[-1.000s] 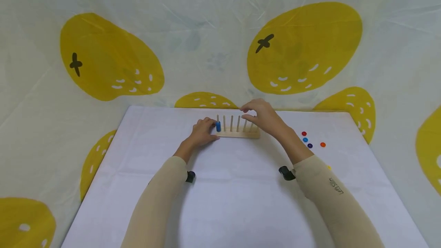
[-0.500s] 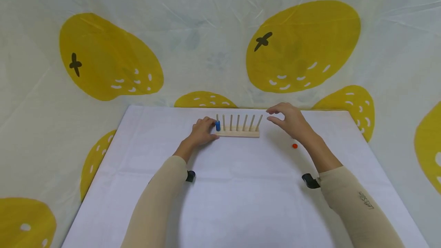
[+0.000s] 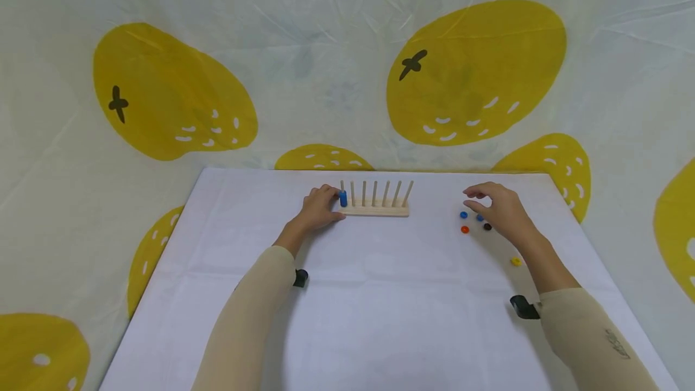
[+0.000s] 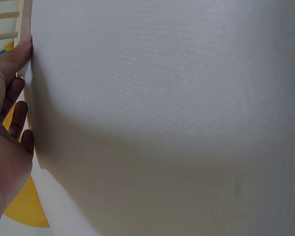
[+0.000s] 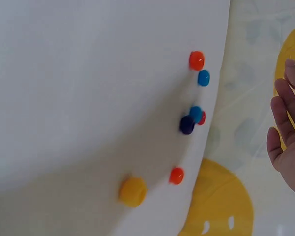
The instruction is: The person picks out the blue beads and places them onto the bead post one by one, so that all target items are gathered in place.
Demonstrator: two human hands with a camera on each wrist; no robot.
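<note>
A light wooden peg rack [image 3: 374,212] stands near the table's far edge with a row of upright pegs. Blue rings [image 3: 343,198] are stacked on its leftmost peg. My left hand [image 3: 317,207] holds the rack's left end, the thumb at the front side; in the left wrist view that thumb [image 4: 22,46] lies against the wood. My right hand [image 3: 502,210] hovers above loose rings at the right, thumb and forefinger apart, nothing visible between them. Around it lie a blue ring [image 3: 463,215], an orange ring [image 3: 465,230], a dark ring [image 3: 487,227] and a yellow ring [image 3: 516,262].
The white-covered table [image 3: 380,318] ends just behind the rack, against a hanging cloth [image 3: 326,77] printed with yellow fruit. In the right wrist view, a red ring [image 5: 202,118] shows partly behind a blue ring [image 5: 195,113], and another orange ring [image 5: 176,175] lies nearby.
My right hand has moved from the rack's right-hand pegs to the right and nearer, over the loose rings. The left hand and the rack have stayed in place.
</note>
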